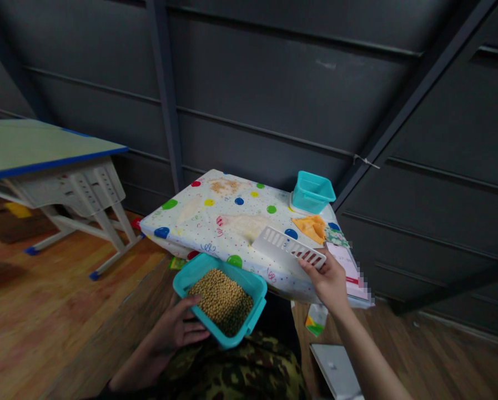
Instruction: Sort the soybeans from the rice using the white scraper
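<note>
Narrowly around slotted strip [282, 251], right grip [330, 279]

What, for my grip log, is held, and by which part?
Left hand: turquoise rectangular plastic tub, by its near-left side. Right hand: white, flat, slotted strip, by its right end.

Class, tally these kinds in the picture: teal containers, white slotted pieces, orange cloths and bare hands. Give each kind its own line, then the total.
Teal: 2 (held container, far container)
Slotted: 1 (white slotted piece)
Orange: 1 (orange cloth)
Hands: 2 (left hand, right hand)
Total: 6
</note>
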Demonstrator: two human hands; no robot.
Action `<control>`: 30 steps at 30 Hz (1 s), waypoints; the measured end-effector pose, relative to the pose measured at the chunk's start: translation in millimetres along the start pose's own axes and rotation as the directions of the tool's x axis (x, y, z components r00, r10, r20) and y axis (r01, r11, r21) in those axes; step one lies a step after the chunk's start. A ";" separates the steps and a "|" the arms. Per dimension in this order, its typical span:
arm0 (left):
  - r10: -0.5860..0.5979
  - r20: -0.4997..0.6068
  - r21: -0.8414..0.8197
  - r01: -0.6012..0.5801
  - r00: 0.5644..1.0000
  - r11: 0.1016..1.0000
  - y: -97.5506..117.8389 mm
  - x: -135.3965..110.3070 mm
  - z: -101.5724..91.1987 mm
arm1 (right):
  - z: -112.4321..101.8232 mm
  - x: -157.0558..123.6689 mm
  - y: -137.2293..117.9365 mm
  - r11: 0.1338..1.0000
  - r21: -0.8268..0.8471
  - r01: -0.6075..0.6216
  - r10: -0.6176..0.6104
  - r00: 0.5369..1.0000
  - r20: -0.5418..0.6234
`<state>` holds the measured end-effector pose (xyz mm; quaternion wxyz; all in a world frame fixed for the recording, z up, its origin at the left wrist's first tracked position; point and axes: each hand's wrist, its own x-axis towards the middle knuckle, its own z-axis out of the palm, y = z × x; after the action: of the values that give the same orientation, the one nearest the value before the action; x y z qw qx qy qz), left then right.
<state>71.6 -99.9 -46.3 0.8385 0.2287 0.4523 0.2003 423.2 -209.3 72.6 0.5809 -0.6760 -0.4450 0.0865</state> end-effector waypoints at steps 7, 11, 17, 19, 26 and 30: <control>0.033 -0.001 0.040 -0.033 0.999 0.999 3.4 -6.1 7.9 | 7.2 -0.2 -3.3 0.998 -0.050 0.033 -0.031 0.999 0.037; 0.039 0.004 0.043 -0.039 0.999 0.998 1.4 -4.4 5.8 | 12.4 -6.9 -10.9 0.998 -0.053 0.035 -0.030 0.996 0.080; 0.020 0.021 0.047 -0.021 1.000 0.999 2.1 -5.6 3.5 | 19.6 -25.8 -29.6 0.994 -0.071 0.084 -0.072 0.986 0.152; 0.025 0.004 0.046 -0.025 1.000 0.999 2.5 -5.5 3.3 | 21.6 -32.5 -33.0 0.994 -0.053 0.093 -0.082 0.980 0.182; 0.014 -0.057 0.066 -0.011 0.998 0.998 7.6 -10.3 16.1 | 19.1 -42.6 -25.4 0.992 0.129 -0.005 0.003 1.000 0.019; 0.038 -0.079 0.077 -0.032 0.996 0.997 -0.8 -5.7 7.9 | 13.6 -46.1 -22.7 0.925 0.378 -0.035 0.120 0.971 -0.205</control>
<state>75.5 -105.3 -39.1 0.8066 0.2598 0.4888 0.2071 376.0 -233.6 69.5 0.7409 -0.5763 -0.3250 0.1153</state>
